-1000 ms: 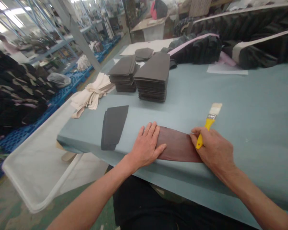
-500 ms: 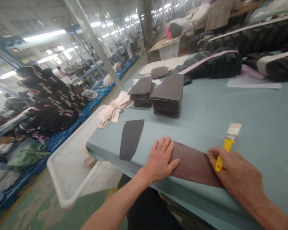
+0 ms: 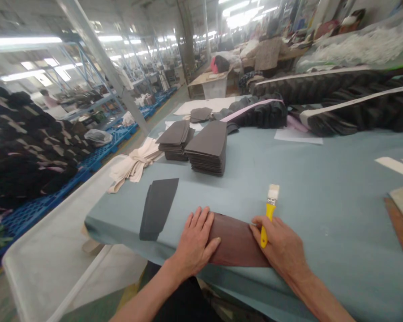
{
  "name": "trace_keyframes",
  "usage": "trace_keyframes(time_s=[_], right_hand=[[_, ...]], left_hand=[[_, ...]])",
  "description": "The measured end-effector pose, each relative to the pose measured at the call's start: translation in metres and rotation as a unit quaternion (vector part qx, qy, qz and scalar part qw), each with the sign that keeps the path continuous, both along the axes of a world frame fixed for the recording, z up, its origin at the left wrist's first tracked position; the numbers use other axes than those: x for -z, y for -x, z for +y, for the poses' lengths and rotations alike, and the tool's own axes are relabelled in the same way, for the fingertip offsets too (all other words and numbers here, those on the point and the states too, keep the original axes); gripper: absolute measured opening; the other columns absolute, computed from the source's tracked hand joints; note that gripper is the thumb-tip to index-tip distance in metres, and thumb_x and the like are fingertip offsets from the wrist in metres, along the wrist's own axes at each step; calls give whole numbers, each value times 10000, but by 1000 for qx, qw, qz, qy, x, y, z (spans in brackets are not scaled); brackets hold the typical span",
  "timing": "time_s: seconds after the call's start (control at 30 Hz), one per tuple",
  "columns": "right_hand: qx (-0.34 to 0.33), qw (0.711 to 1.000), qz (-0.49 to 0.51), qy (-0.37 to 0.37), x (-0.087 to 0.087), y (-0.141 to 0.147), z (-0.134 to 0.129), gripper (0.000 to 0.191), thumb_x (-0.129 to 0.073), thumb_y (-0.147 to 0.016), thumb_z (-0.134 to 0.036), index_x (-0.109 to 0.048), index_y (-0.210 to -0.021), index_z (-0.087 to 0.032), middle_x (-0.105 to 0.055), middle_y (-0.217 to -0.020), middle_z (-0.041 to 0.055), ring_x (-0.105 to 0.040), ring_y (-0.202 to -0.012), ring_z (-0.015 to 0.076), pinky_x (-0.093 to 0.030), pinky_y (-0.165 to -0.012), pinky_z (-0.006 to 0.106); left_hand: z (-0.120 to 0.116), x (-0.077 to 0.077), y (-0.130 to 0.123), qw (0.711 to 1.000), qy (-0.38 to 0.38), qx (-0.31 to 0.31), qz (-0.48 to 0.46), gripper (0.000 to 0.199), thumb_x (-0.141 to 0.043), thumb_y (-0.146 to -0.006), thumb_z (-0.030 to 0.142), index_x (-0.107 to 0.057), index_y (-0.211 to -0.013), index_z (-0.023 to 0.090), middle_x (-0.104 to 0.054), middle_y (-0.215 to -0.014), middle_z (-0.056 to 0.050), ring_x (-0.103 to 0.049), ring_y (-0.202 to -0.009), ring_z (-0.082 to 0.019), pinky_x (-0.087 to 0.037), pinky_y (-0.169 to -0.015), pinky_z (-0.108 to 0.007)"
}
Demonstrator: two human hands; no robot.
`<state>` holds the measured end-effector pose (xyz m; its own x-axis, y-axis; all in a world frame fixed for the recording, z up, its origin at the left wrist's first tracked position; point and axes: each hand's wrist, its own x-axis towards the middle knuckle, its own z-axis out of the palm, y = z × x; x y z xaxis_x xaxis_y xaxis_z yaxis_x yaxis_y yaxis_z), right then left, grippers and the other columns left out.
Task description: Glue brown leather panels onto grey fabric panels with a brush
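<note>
A reddish-brown panel (image 3: 237, 241) lies along the front edge of the table covered in blue-green cloth (image 3: 305, 179). My left hand (image 3: 196, 239) rests flat on its left end, fingers spread, holding nothing. At the panel's right end, my right hand (image 3: 278, 243) has its fingers wrapped round the yellow handle of a brush (image 3: 271, 208), bristles pointing away from me, and touches the panel's edge. Left of my left hand lies a small pile of dark grey pieces (image 3: 158, 208). Two taller stacks of dark pieces (image 3: 206, 152) (image 3: 175, 141) stand farther back.
Tied cream cloth strips (image 3: 137, 161) lie at the table's left edge, above a white tray (image 3: 30, 255). Bundled dark pieces (image 3: 356, 98) line the back. A brown-edged board (image 3: 401, 232) is at the right, and a person (image 3: 268, 49) is in the background.
The view has turned to the right, so the table's contents appear farther left and the board at the right has come into view. Both hands stay on the panel, the brush still held.
</note>
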<state>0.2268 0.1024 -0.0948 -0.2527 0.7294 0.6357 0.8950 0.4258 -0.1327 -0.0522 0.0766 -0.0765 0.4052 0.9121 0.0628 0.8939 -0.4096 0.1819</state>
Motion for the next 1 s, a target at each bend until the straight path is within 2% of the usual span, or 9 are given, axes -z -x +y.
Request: trace_keyframes(time_s=[0.1, 0.17, 0.27, 0.37, 0.43, 0.53, 0.67, 0.83, 1.0], right_hand=[[-31, 999, -2, 32, -3, -2, -2, 208, -581, -1067, -276, -688, -895, -230, -644, -726, 20, -611, -705, 212, -390, -681, 320], [-44, 997, -1, 60, -6, -3, -4, 167, -610, -1047, -277, -701, -917, -228, -662, -752, 26, -614, -739, 213, -390, -699, 320], [-45, 995, 8, 91, -7, -4, -5, 164, -608, -1045, -299, -715, -947, -222, -668, -771, 37, -598, -761, 217, -371, -706, 322], [-48, 993, 18, 104, -8, -6, -5, 179, -608, -1045, -319, -714, -941, -218, -661, -765, 39, -582, -754, 215, -358, -704, 321], [-57, 992, 23, 108, -9, -7, -5, 182, -611, -1047, -328, -706, -938, -218, -668, -770, 35, -587, -751, 211, -366, -711, 319], [-72, 991, 29, 107, -10, -8, -5, 183, -607, -1047, -325, -688, -922, -218, -678, -777, 33, -598, -746, 210, -385, -716, 318], [-84, 988, 37, 123, -11, -9, -4, 164, -621, -1029, -330, -682, -921, -223, -688, -785, 31, -612, -750, 209, -402, -716, 311], [-103, 981, 72, 150, -10, -11, -3, 124, -662, -1006, -327, -673, -943, -220, -713, -820, 29, -636, -775, 208, -427, -739, 313], [-92, 976, 91, 173, -6, -14, 0, 146, -663, -988, -367, -665, -942, -229, -720, -823, 23, -655, -778, 205, -445, -752, 312]], left_hand=[[-32, -3, 4, 998, -32, -26, -52, 631, -498, -1115, 415, -372, -1694, 198, -410, -1761, -187, -331, -1678, -359, -387, -1326, -623], [-60, -9, 8, 991, -66, -57, -99, 539, -511, -1112, 325, -430, -1637, 235, -516, -1695, -160, -424, -1633, -323, -439, -1303, -578], [-97, -17, 19, 980, -96, -106, -142, 386, -561, -1091, 238, -548, -1476, 273, -719, -1421, -104, -677, -1363, -253, -581, -1165, -471], [-114, -13, 33, 980, -117, -112, -111, 393, -603, -1065, 205, -552, -1450, 268, -744, -1307, -107, -725, -1240, -257, -622, -1081, -457], [-113, -5, 41, 982, -146, -98, -70, 507, -639, -1037, 185, -503, -1521, 248, -694, -1422, -160, -661, -1381, -311, -584, -1139, -513], [-98, 8, 48, 983, -173, -59, -34, 701, -683, -1007, 201, -388, -1642, 232, -570, -1605, -225, -425, -1622, -389, -491, -1235, -597], [-73, 18, 45, 987, -155, 27, -31, 708, -609, -1003, 149, -421, -1666, 311, -534, -1686, -146, -277, -1699, -349, -378, -1325, -605], [-48, 19, 38, 975, -156, 144, -60, 554, -517, -1013, 73, -627, -1520, 265, -677, -1558, -78, -332, -1682, -253, -280, -1392, -483], [-30, 15, 41, 951, -172, 213, -143, 453, -514, -1075, 126, -620, -1504, 227, -778, -1405, -93, -613, -1489, -209, -429, -1309, -426]])
